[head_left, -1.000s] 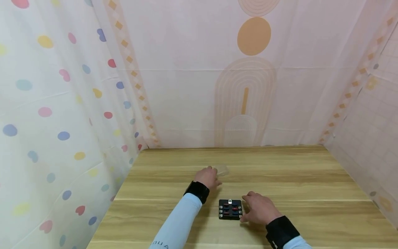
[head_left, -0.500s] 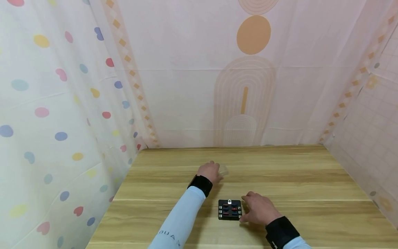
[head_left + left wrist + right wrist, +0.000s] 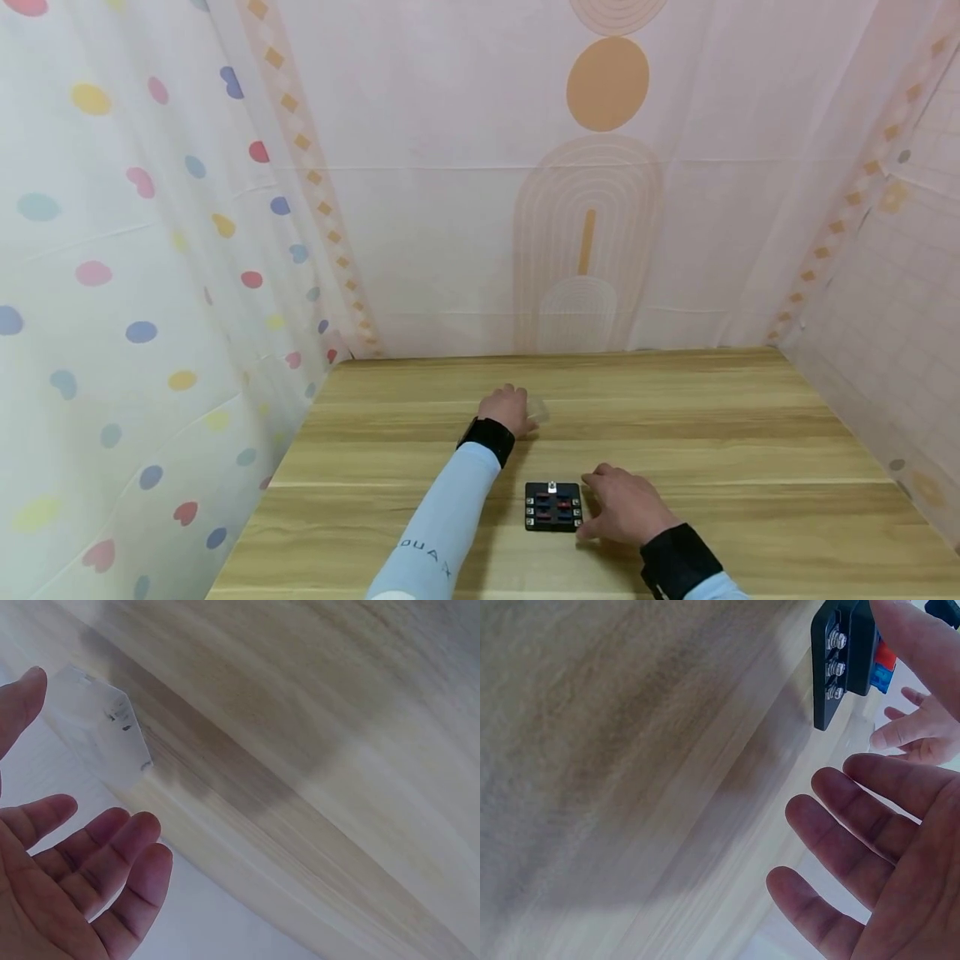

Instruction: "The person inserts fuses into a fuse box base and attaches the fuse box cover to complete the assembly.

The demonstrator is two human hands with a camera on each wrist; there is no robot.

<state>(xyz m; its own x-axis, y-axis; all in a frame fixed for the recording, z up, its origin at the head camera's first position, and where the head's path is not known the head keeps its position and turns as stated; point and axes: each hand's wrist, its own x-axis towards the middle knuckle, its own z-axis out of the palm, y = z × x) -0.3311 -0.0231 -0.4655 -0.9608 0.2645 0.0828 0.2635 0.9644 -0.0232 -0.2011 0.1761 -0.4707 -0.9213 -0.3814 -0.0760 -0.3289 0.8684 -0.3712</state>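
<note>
My left hand (image 3: 505, 411) reaches far over the table beside a clear plastic cover (image 3: 537, 410). In the left wrist view this see-through cover (image 3: 101, 731) with cut corners shows between the thumb and the loosely bent fingers (image 3: 142, 881), which are not closed round it. Nearer to me lies a black fuse block (image 3: 553, 507) with red and blue fuses and metal screw terminals. My right hand (image 3: 628, 507) is at its right side, thumb tip close to its near right corner. Seen from the right wrist, the fingers (image 3: 840, 832) are spread and relaxed.
The wood-grain table (image 3: 720, 433) carries both items. A patterned curtain (image 3: 450, 208) hangs behind its far edge, a dotted curtain (image 3: 172, 275) along the left and a pale one (image 3: 892, 333) on the right. Each wrist wears a black band (image 3: 487, 442).
My left hand has moved a little farther forward and right, to the clear cover. The right hand has stayed by the fuse block. The head view has shifted slightly.
</note>
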